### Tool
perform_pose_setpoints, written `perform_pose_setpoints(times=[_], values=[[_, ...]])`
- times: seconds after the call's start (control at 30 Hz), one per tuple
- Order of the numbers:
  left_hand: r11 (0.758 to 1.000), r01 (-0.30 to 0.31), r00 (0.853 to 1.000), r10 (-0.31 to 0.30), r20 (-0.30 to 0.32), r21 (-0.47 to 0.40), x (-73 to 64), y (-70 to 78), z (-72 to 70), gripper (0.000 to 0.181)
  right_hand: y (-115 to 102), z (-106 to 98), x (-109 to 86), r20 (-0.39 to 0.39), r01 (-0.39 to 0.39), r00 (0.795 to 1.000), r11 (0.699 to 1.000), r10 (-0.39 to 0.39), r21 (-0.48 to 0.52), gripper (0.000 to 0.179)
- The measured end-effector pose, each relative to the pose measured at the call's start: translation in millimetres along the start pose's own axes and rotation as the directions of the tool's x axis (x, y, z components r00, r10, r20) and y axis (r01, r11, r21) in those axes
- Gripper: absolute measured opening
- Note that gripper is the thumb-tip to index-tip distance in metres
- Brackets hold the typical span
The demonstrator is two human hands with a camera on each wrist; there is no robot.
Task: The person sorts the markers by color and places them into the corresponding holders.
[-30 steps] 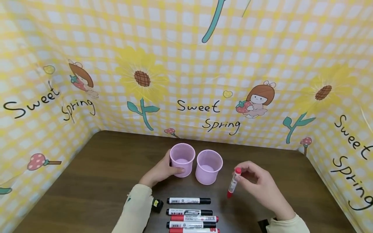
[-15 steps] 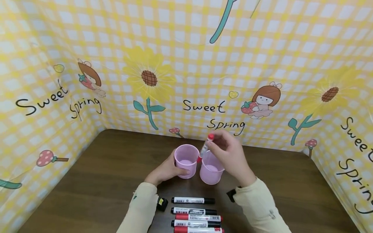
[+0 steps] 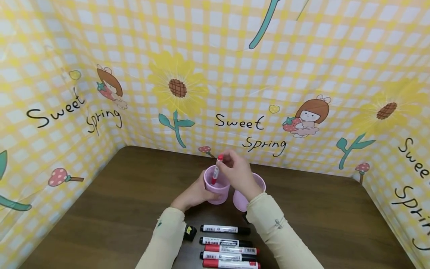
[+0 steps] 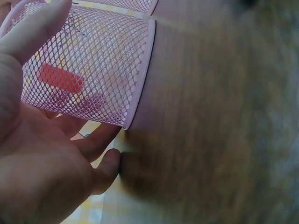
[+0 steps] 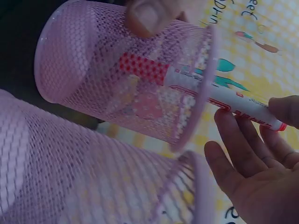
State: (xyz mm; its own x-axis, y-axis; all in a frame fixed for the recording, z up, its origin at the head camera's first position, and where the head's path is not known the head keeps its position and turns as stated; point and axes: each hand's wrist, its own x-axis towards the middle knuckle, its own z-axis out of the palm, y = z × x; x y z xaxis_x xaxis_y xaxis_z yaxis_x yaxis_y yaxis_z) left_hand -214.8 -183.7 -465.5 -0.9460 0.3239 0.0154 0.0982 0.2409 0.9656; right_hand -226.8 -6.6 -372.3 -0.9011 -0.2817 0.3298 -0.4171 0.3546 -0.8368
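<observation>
My right hand [image 3: 237, 172] pinches a red marker [image 3: 216, 171] near its upper end. The marker's red cap end is down inside the left pink mesh pen cup [image 3: 220, 196], seen through the mesh in both wrist views. Around that cup's side my left hand [image 3: 195, 195] grips, with the thumb across the front; in the left wrist view the fingers [image 4: 96, 140] curl beneath the mesh. A second pink mesh cup [image 3: 239, 201] stands just to the right, partly hidden behind my right hand and wrist.
Several black and red whiteboard markers lie in a row near the table's front, the farthest being a black one [image 3: 225, 229]. A yellow checked cloth [image 3: 235, 74] walls the back and sides of the brown table [image 3: 319, 216].
My right hand has carried the red marker leftward from the right of the cups, past the right cup and into the left one. My left hand keeps its grip on the left cup.
</observation>
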Motion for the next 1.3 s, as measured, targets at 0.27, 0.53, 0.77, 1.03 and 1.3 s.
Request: perform_pose_setpoints(times=[0.27, 0.53, 0.77, 1.03, 1.3], values=[[1.000, -0.004, 1.000, 0.004, 0.022, -0.016, 1.4, -1.4, -1.2, 0.099, 9, 15, 6.2, 0.054, -0.004, 0.998, 0.997, 0.008, -0.074, 0.015], [1.000, 0.002, 1.000, -0.002, 0.031, -0.005, 1.2, -0.1, -0.5, 0.099, 12, 20, 4.6, 0.072, -0.046, 0.996, 0.993, 0.055, -0.112, 0.017], [1.000, 0.009, 1.000, -0.008, 0.025, -0.011, 1.3, -0.2, -0.9, 0.100, 14, 21, 6.3, 0.083, -0.055, 0.994, 0.992, 0.064, -0.114, 0.018], [1.000, -0.011, 0.999, 0.011, 0.033, 0.009, 1.7, 0.6, -1.3, 0.099, 14, 20, 4.5, 0.100, -0.058, 0.993, 0.993, 0.068, -0.102, 0.020], [1.000, 0.006, 1.000, -0.006, 0.024, 0.008, 2.0, -2.4, -0.9, 0.101, 9, 11, -2.2, 0.050, -0.072, 0.996, 0.995, 0.075, -0.063, 0.033]])
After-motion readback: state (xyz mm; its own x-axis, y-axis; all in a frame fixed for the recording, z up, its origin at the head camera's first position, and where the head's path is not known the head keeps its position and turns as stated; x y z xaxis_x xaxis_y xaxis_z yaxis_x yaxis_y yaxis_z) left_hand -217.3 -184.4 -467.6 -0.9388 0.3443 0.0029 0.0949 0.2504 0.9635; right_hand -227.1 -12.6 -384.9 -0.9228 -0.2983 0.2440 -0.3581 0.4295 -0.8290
